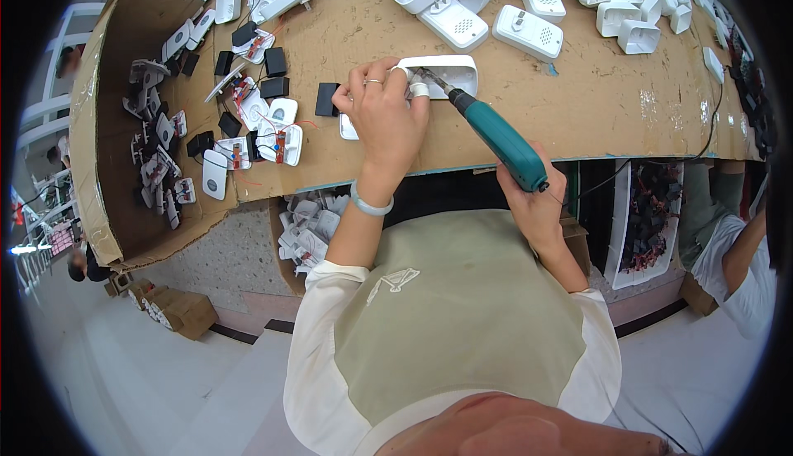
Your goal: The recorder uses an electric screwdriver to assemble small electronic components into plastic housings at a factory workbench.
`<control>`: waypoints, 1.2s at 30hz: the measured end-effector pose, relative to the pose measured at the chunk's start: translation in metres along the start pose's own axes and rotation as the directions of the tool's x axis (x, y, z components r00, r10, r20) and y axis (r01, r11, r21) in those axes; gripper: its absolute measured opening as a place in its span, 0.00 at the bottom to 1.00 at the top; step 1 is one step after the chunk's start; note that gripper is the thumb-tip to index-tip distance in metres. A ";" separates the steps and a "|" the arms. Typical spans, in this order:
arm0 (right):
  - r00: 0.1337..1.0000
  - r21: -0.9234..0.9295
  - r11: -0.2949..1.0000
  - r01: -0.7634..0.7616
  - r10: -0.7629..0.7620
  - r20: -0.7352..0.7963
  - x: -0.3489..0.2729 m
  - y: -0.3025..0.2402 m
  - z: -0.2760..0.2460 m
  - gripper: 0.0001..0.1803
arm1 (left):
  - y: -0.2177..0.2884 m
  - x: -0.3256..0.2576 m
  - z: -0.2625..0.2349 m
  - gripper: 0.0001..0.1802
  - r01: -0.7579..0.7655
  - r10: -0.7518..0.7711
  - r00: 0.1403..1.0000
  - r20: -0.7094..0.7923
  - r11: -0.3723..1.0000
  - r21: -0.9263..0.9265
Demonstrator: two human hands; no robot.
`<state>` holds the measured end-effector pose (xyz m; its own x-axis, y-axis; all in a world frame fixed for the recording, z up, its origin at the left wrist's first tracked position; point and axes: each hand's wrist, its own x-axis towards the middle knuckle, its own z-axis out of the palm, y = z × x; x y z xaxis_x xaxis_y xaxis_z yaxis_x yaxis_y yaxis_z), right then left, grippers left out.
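View from the head camera, looking down. The left hand (387, 113) lies knuckles up on the cardboard-covered worktop (595, 101), its fingers pressed down on a white plastic housing (450, 72) and gripping its near edge; a ring shows on one finger, white tape wraps a fingertip, and a pale bracelet (369, 202) circles the wrist. The right hand (529, 200) is clenched around the handle of a teal electric screwdriver (504, 144), which slants up and to the left so that its metal bit meets the housing just beside the left fingertips. The housing thus sits directly under the left hand, at the screwdriver's tip. A black square part (327, 99) lies just left of the left hand. Farther left, small white shells with red circuit boards (277, 138) and more black parts are spread over the worktop, beside a raised cardboard flap. Beyond both hands, more white housings (529, 30) are piled along the far side. Below the worktop's edge, to the right of the right hand, a white tray (652, 225) holds dark parts, and another person's arm (743, 249) shows at the right rim.
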<state>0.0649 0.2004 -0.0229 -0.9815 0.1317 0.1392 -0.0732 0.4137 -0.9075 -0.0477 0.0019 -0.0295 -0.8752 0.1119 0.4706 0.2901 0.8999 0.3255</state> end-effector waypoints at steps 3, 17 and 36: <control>1.000 -0.018 1.000 -0.013 0.013 0.013 -0.001 0.001 -0.002 0.17 | 0.001 0.000 0.000 0.09 0.005 -0.005 1.000 -0.008 1.000 -0.022; 0.985 0.164 0.982 -0.093 0.116 -0.132 -0.013 -0.011 -0.017 0.09 | 0.001 0.002 0.001 0.11 -0.011 0.011 1.000 0.001 1.000 -0.006; 0.948 0.236 0.967 -0.090 0.156 -0.277 -0.012 -0.022 -0.030 0.16 | -0.164 -0.192 -0.144 0.09 0.650 -0.150 0.619 0.771 0.649 -0.395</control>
<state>0.0840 0.2165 0.0072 -0.8930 0.4388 0.1000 -0.0240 0.1756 -0.9842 0.1290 -0.2274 -0.0555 -0.8838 0.2588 -0.3899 -0.2275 0.4904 0.8413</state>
